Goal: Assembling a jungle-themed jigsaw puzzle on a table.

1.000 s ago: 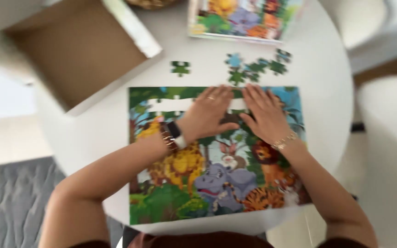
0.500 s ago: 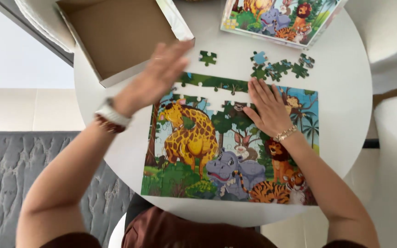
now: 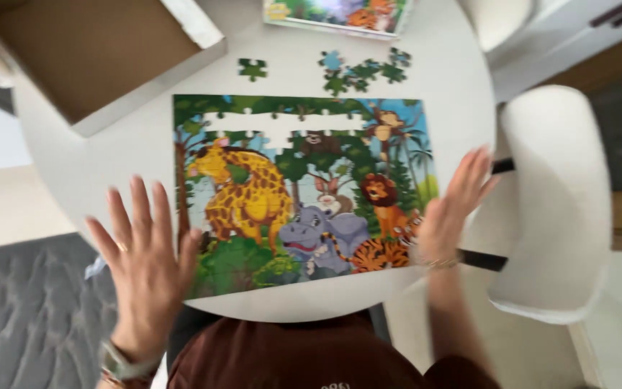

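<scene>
Puzzle (image 3: 304, 194): flat on round white table (image 3: 109, 166), near its 6 o'clock edge; animal picture mostly assembled.
Gap: white strip unfilled along upper rows, about 11 to 12 o'clock of the puzzle.
Loose pieces (image 3: 361, 68): cluster at 12 to 1 o'clock beyond the top edge; single green piece (image 3: 253, 69) at 11 o'clock.
Left hand (image 3: 142, 259): raised at 8 o'clock of the puzzle, fingers spread wide, grasping nothing.
Right hand (image 3: 455, 209): raised at 4 o'clock edge, fingers extended, released, blurred.
Box tray (image 3: 88, 50): open, brown inside, at 10 o'clock.
Lid (image 3: 336, 13): at 12 o'clock, printed picture up.
Progress: judged near complete; remaining: fill gap with loose pieces.
</scene>
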